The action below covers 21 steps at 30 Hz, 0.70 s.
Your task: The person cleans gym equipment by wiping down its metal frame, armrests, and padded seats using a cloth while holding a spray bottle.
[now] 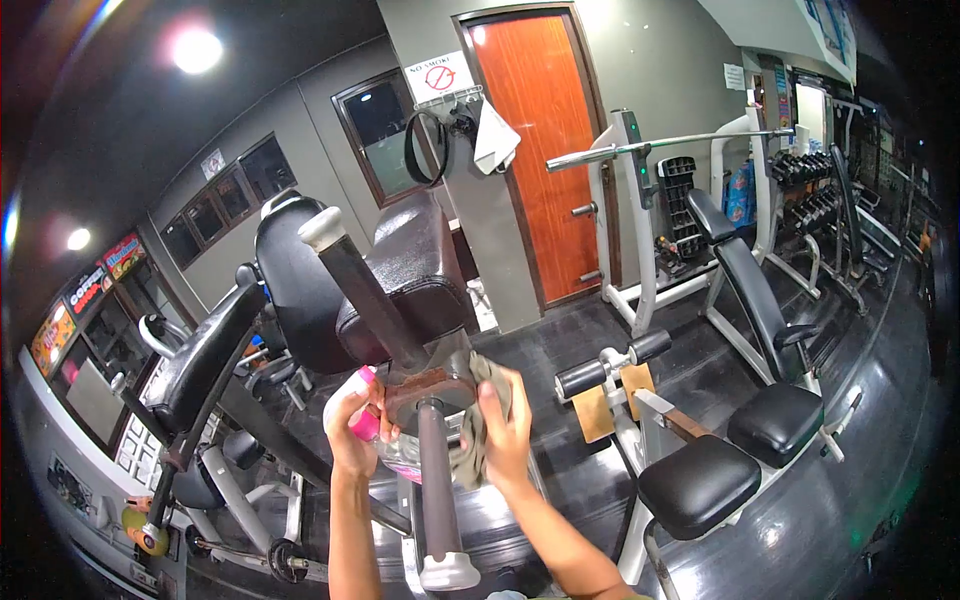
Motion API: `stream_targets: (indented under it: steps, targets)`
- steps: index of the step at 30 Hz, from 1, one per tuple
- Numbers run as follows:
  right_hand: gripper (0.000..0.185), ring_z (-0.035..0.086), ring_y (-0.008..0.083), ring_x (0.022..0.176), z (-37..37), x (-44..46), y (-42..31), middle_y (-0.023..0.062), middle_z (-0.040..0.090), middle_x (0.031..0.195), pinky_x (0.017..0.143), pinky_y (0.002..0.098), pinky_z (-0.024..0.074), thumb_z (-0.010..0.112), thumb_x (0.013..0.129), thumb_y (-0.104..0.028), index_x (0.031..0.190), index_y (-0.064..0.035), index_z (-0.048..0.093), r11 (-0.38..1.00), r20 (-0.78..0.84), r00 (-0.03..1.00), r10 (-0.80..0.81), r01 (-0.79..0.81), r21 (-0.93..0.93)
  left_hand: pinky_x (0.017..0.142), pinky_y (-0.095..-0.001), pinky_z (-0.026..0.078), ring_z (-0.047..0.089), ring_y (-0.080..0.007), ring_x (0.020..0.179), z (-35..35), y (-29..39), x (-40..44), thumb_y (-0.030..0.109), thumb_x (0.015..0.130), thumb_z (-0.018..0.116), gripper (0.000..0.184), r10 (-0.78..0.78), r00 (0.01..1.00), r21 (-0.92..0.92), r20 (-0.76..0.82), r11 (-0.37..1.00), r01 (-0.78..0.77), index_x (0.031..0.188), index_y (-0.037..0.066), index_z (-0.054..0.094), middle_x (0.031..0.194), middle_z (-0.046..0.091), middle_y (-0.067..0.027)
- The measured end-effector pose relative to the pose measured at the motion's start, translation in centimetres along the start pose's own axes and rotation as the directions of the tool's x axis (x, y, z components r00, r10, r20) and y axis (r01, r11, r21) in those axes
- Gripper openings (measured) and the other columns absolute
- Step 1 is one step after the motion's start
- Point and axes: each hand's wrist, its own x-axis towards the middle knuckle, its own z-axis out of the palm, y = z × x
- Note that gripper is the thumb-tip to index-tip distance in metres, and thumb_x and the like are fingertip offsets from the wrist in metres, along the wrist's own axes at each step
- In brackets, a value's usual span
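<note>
My left hand [352,430] is wrapped round the neck of a clear spray bottle [400,452] with a pink nozzle, left of a machine's handle bar. My right hand [505,425] holds a grey-green cloth [480,425] against the right side of the round joint [430,390] at the middle of the bar. One dark grip [437,490] with a pale end cap runs down toward me between my forearms. The other grip [367,295] slants up to the left, before a black padded seat.
A black pad [298,280] stands at the left. To the right are a bench with black seats [700,485] and a rack holding a long barbell [670,146]. An orange door [540,150] is behind, with dumbbells [810,168] at the far right.
</note>
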Motion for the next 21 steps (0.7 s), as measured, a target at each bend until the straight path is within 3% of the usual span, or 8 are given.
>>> stream_targets:
  steps: [2, 3, 4, 6, 12, 14, 18, 21]
  targets:
    - [0.033, 0.053, 0.0065, 0.057, -1.3, -1.1, 4.0, -0.0004, 0.056, 0.085, 0.044, 0.02, 0.0421, 0.06, 0.099, -0.032, 0.115, -0.0045, 0.051, 0.823, -0.024, 0.9, -0.435, 0.387, -0.415, 0.046, -0.0299, 0.042, 0.045, -0.013, 0.043, 0.0, 0.2, 0.0, 0.034, 0.086, 0.055, 0.026, -0.017, 1.0, 0.003, -0.011, 1.0, 0.017, 0.085, 0.008, 0.054, 0.074, 0.05, -0.0014]
    - [0.034, 0.054, 0.008, 0.057, -0.4, -2.5, 3.6, 0.0017, 0.056, 0.091, 0.044, 0.0213, 0.0441, 0.06, 0.099, -0.031, 0.118, -0.0064, 0.048, 0.979, -0.098, 0.983, -0.155, 0.14, -0.151, 0.048, -0.0311, 0.044, 0.046, -0.0143, 0.044, 0.2, 0.4, -0.1, 0.031, 0.086, 0.055, 0.026, -0.027, 0.998, 0.014, -0.049, 1.0, 0.028, 0.084, 0.006, 0.054, 0.075, 0.051, -0.0037]
    - [0.034, 0.054, 0.008, 0.057, -0.1, -2.7, 2.8, 0.0017, 0.056, 0.091, 0.044, 0.0213, 0.0441, 0.06, 0.099, -0.031, 0.118, -0.0064, 0.048, 0.981, -0.1, 0.984, -0.147, 0.132, -0.145, 0.049, -0.0323, 0.046, 0.047, -0.0157, 0.046, 0.2, 0.5, -0.2, 0.029, 0.085, 0.054, 0.025, -0.038, 0.995, 0.026, -0.087, 0.999, 0.04, 0.083, 0.004, 0.055, 0.075, 0.053, -0.0061]
    - [0.034, 0.055, 0.0085, 0.057, 1.0, -1.5, 0.9, 0.0029, 0.056, 0.095, 0.043, 0.0234, 0.0468, 0.06, 0.099, -0.033, 0.119, -0.009, 0.046, 0.988, -0.091, 0.99, 0.106, -0.095, 0.122, 0.049, -0.0322, 0.046, 0.048, -0.0156, 0.046, -0.2, 0.3, -0.2, 0.029, 0.085, 0.054, 0.025, -0.041, 0.996, 0.007, -0.081, 0.999, 0.042, 0.083, 0.004, 0.055, 0.075, 0.053, -0.0055]
    - [0.027, 0.055, 0.0066, 0.059, 1.1, 1.5, 0.3, 0.0029, 0.056, 0.087, 0.044, 0.0233, 0.0487, 0.054, 0.102, -0.032, 0.115, -0.0105, 0.044, 0.958, 0.005, 0.98, 0.201, -0.198, 0.206, 0.046, -0.0291, 0.044, 0.05, -0.0144, 0.044, -0.7, -0.1, 0.1, 0.033, 0.086, 0.056, 0.03, -0.006, 0.997, 0.058, -0.075, 0.998, 0.01, 0.094, 0.004, 0.062, 0.068, 0.056, -0.0023]
    - [0.027, 0.056, 0.0064, 0.061, 1.0, -0.3, -1.0, 0.0026, 0.056, 0.087, 0.046, 0.0231, 0.0493, 0.054, 0.102, -0.032, 0.114, -0.0102, 0.044, 0.956, 0.036, 0.976, 0.216, -0.219, 0.197, 0.048, -0.0317, 0.045, 0.048, -0.0155, 0.045, -0.2, 0.5, 0.0, 0.031, 0.085, 0.054, 0.027, -0.009, 0.997, 0.1, -0.075, 0.995, 0.017, 0.083, 0.005, 0.056, 0.075, 0.053, -0.005]
    - [0.018, 0.059, 0.0098, 0.075, -0.8, -3.7, -1.6, 0.0017, 0.057, 0.087, 0.067, 0.0265, 0.0478, 0.059, 0.099, -0.02, 0.106, -0.005, 0.051, 0.998, 0.015, 0.997, 0.07, -0.07, 0.001, 0.048, -0.0312, 0.045, 0.048, -0.0153, 0.045, 0.0, 0.5, 0.3, 0.031, 0.085, 0.056, 0.027, -0.027, 0.999, 0.033, -0.021, 0.999, 0.028, 0.081, 0.004, 0.054, 0.073, 0.052, -0.0053]
    - [0.021, 0.062, 0.0152, 0.085, 0.5, -2.5, -4.4, 0.0103, 0.063, 0.093, 0.071, 0.0287, 0.048, 0.068, 0.088, -0.01, 0.106, 0.0006, 0.066, 0.756, 0.101, 0.885, -0.455, 0.444, -0.48, 0.048, -0.0311, 0.046, 0.048, -0.0153, 0.045, -0.2, 0.3, 0.3, 0.03, 0.085, 0.056, 0.027, -0.023, 0.999, -0.032, 0.035, 0.999, 0.024, 0.081, 0.003, 0.054, 0.073, 0.052, -0.0056]
